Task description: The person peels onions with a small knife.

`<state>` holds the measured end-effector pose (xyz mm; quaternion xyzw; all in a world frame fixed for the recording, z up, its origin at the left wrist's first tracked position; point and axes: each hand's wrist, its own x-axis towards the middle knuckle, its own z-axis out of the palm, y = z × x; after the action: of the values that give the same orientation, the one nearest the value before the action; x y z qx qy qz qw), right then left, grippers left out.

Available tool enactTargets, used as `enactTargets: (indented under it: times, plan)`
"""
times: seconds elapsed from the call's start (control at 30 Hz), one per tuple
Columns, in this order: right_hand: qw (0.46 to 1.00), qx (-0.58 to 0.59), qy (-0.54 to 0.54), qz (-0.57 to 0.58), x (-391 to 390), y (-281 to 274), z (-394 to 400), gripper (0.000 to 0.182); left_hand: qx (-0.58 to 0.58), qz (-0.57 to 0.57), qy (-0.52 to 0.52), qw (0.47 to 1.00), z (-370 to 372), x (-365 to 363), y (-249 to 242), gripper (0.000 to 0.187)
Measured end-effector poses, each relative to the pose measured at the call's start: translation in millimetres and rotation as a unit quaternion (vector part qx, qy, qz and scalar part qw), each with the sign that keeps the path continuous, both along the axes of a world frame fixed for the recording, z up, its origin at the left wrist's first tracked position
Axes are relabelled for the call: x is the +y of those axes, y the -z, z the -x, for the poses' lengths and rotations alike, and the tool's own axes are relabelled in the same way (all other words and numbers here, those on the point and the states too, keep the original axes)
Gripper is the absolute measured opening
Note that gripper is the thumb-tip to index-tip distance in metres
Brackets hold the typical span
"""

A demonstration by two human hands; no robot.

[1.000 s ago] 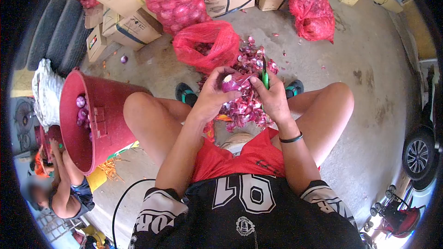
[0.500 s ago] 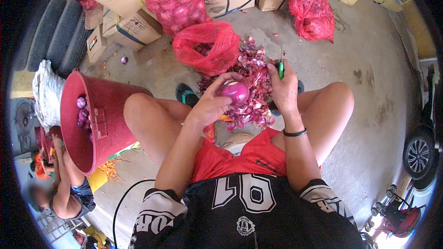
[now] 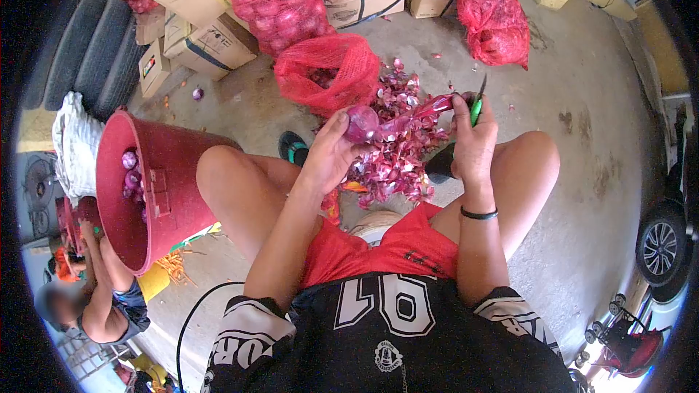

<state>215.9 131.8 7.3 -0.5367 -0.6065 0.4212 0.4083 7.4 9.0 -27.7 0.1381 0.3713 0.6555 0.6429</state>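
A purple-red onion point(image 3: 361, 124) sits in my left hand point(image 3: 328, 154), its fingers wrapped round the side and underneath. My right hand point(image 3: 475, 142) grips a small knife point(image 3: 476, 110) with a green handle, blade pointing up and away. Pinched at the thumb of that same hand is a strip of onion skin point(image 3: 435, 106), stretching back toward the onion; whether it is still joined cannot be made out. Below both hands, a heap of loose onion skins point(image 3: 397, 167) covers the floor between my feet.
An open red mesh sack point(image 3: 328, 76) lies just beyond the skins, with a full onion sack point(image 3: 280, 11) behind it. A tilted red bin point(image 3: 175, 189) holding onions stands at left, near another person point(image 3: 109, 291). Cardboard boxes point(image 3: 364, 4) line the back.
My right hand has moved right and slightly toward me, drawing a strip of skin out from the onion. The onion has shifted slightly up and left, and the knife has tilted.
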Motion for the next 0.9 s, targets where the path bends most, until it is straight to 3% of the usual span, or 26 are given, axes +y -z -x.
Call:
enactTargets:
  times: [0.1,0.33,0.43,0.53,0.77,0.9]
  plan:
    - [0.996,0.08,0.035,-0.002,7,4,-4,0.024,0.041,-0.008,-0.003,0.999,5,0,5,0.041]
    - [0.986,-0.085,-0.107,-0.097,-4,4,7,0.039,0.013,-0.028,-0.026,0.999,2,-2,3,0.046]
    - [0.962,-0.115,-0.212,-0.127,-27,37,20,0.049,0.026,-0.027,-0.041,0.998,1,-2,1,0.048]
    - [0.941,-0.024,-0.328,-0.079,-52,11,35,0.05,0.043,-0.027,-0.068,0.996,0,-5,2,0.045]
    - [0.931,-0.043,-0.342,-0.121,-61,5,43,0.054,0.027,-0.02,-0.09,0.995,1,-3,0,0.044]
    - [0.933,-0.045,-0.336,-0.118,-56,6,42,0.046,0.02,-0.011,-0.093,0.995,2,-4,1,0.046]
